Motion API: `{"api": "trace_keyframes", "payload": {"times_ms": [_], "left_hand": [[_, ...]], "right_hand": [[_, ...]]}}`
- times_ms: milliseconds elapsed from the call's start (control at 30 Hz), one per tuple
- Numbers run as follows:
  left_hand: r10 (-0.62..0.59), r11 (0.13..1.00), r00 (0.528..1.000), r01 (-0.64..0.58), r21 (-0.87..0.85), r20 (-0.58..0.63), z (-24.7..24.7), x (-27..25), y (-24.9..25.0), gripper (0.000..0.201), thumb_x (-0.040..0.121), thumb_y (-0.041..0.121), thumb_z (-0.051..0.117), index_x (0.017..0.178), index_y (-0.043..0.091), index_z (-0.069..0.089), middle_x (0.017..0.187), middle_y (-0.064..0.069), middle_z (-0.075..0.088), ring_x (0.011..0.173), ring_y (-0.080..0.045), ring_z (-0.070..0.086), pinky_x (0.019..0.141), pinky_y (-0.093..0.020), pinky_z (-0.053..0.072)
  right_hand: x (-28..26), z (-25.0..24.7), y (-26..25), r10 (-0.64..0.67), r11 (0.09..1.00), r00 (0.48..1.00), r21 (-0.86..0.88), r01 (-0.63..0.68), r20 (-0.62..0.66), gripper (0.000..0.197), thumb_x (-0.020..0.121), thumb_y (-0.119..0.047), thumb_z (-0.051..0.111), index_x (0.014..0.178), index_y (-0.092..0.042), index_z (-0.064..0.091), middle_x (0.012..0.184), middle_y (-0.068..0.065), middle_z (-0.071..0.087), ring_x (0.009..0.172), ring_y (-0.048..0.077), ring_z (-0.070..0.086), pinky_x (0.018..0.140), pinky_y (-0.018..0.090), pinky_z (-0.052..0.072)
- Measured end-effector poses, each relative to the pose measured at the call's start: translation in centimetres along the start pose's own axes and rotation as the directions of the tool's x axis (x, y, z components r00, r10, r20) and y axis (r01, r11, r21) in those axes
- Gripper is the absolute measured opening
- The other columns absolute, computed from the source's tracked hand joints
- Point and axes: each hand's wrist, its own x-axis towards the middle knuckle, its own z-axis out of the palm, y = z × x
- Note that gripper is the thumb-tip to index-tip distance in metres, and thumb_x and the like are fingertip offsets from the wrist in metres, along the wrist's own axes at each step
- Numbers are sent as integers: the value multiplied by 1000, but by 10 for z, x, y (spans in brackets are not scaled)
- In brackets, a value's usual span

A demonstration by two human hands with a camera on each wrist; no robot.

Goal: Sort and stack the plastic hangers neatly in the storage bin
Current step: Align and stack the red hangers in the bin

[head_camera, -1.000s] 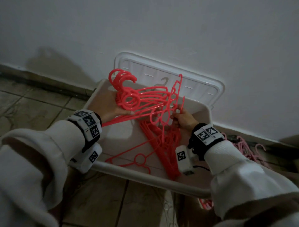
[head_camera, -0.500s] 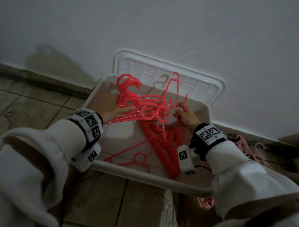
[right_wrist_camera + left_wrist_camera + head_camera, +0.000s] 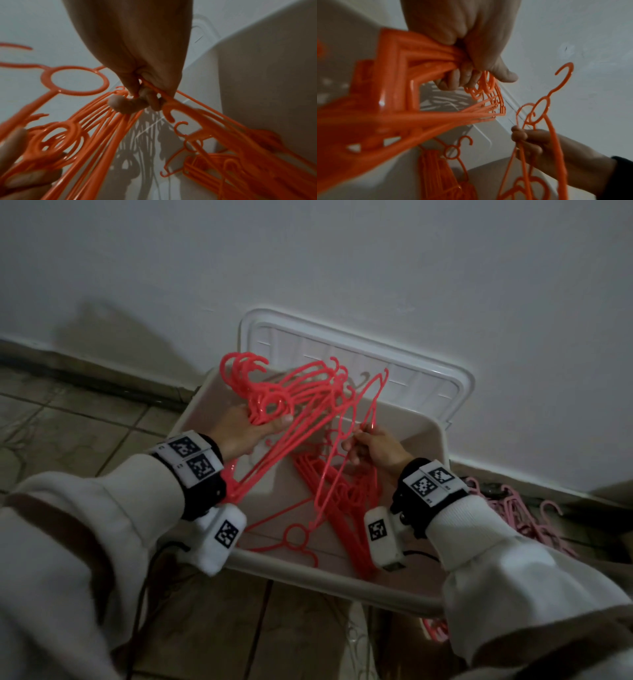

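My left hand (image 3: 255, 426) grips a bundle of red hangers (image 3: 291, 398) by their necks above the white storage bin (image 3: 342, 580), hooks pointing up and left. In the left wrist view the same bundle (image 3: 426, 65) fans out from the curled fingers (image 3: 458, 79). My right hand (image 3: 368, 445) pinches the thin bars of one or two red hangers (image 3: 346, 460) that hang down into the bin; the right wrist view shows the fingers (image 3: 137, 100) closed round them. More red hangers (image 3: 342, 508) lie stacked in the bin, with a single one (image 3: 294, 537) near the front wall.
The bin's lid (image 3: 376, 371) leans against the white wall behind. A heap of pink hangers (image 3: 510, 508) lies on the tiled floor to the right, by the skirting. A black cable (image 3: 147, 594) runs from my left wrist unit.
The left hand has tilted its bundle so the bars slope down toward my wrist, hooks further left. The right hand's hanger has dropped lower into the bin.
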Motion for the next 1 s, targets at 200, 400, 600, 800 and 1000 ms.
{"api": "trace_keyframes", "payload": {"times_ms": [200,400,600,800,1000], "left_hand": [[-100,973,995,95,-212,-11,29,-2,16,21,83,41,63,72,24,56,40,14,50,30,3,42,34,-8,31],[-35,973,999,38,-227,18,24,-7,18,17,75,27,74,86,26,62,70,17,61,52,11,55,55,-8,42],[-42,992,997,49,-116,60,23,-4,10,32,79,1,69,105,12,55,64,13,54,50,7,52,48,-4,38],[-40,983,999,42,-177,18,18,-4,3,27,80,4,69,105,7,57,40,16,52,35,8,46,41,-2,34],[11,994,989,-27,-107,-150,11,-2,-3,34,78,14,72,109,2,63,88,2,66,61,9,55,52,3,37]], "right_hand": [[-6,24,-8,-2,1000,998,-16,3,58,36,98,2,27,68,-9,43,39,-2,54,23,0,42,31,11,25],[-12,31,-7,1,996,982,85,-17,188,33,99,2,24,76,-5,47,43,0,62,35,9,59,30,11,37],[-10,34,-1,102,995,974,-19,-100,203,29,102,-15,27,83,-6,47,40,0,59,37,6,60,32,12,34],[-13,10,-9,172,982,985,-78,-170,26,40,101,-30,29,72,-6,42,52,13,52,32,14,54,32,18,45],[-12,-15,-17,86,996,988,25,-84,-130,7,99,-15,37,94,-10,38,67,13,47,55,27,68,55,38,59]]}}
